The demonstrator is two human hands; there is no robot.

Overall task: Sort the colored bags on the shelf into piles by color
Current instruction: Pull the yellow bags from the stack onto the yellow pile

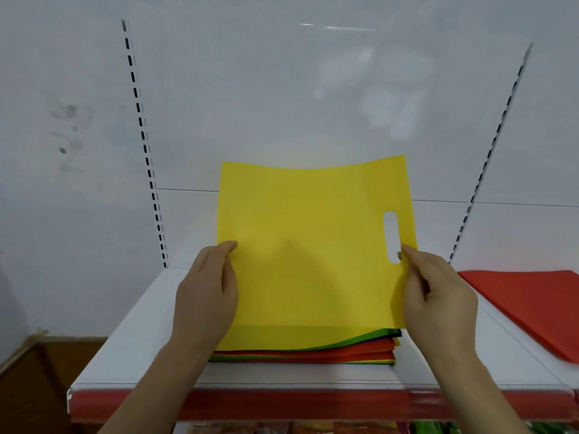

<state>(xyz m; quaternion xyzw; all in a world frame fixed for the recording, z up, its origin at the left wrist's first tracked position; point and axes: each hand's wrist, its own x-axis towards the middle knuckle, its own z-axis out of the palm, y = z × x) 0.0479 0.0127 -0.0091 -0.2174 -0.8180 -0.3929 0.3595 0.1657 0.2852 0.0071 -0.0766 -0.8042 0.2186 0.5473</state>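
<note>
A flat yellow bag [313, 239] with an oval handle slot near its right edge is lifted upright above the shelf. My left hand [205, 296] pinches its left edge and my right hand [438, 299] pinches its right edge just below the slot. Under it lies a mixed stack of bags [313, 352] showing red, green, yellow and dark blue edges. A red bag [532, 305] lies flat on the shelf at the right, apart from the stack.
The white shelf [131, 349] has a red front strip [282, 405] and a white back panel with slotted uprights at left and right. A brown cardboard box [40, 386] sits low on the left. Coloured goods show on the level below.
</note>
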